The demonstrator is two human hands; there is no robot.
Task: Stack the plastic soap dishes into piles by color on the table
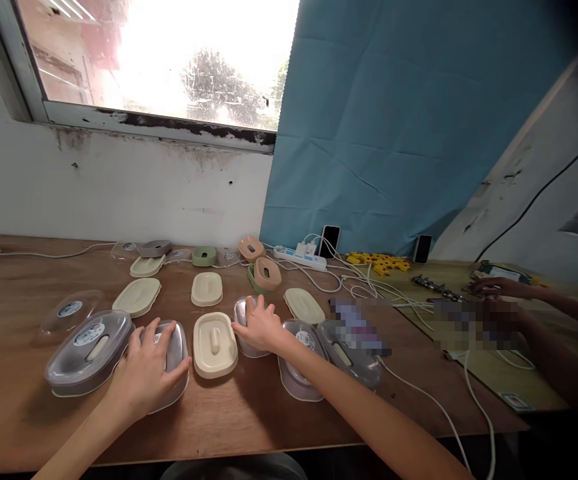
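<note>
And here are both hands down on the tabletop (pixel 219 417), each on a grey lidded box. The left hand (pixel 143 370) spreads its fingers across the left box (pixel 177 352), thumb along the right side; whether it grips or merely rests, one cannot tell. That box's long axis runs away from the person, near end closest to the table edge. Over to the right hand (pixel 261 327): fingers lie across the far part of the right box (pixel 251 349), thumb at its left side, firmness of hold again impossible to tell. Its long axis also points away, far end leaning slightly left. Between them sits the cream tray (pixel 215 360), lengthwise to the person, its raised bar pointing the same way. Out left, the large grey box (pixel 73 363) slants, far end to the right, while the neighbouring grey box (pixel 301 387) sits partly beneath the right forearm.
</note>
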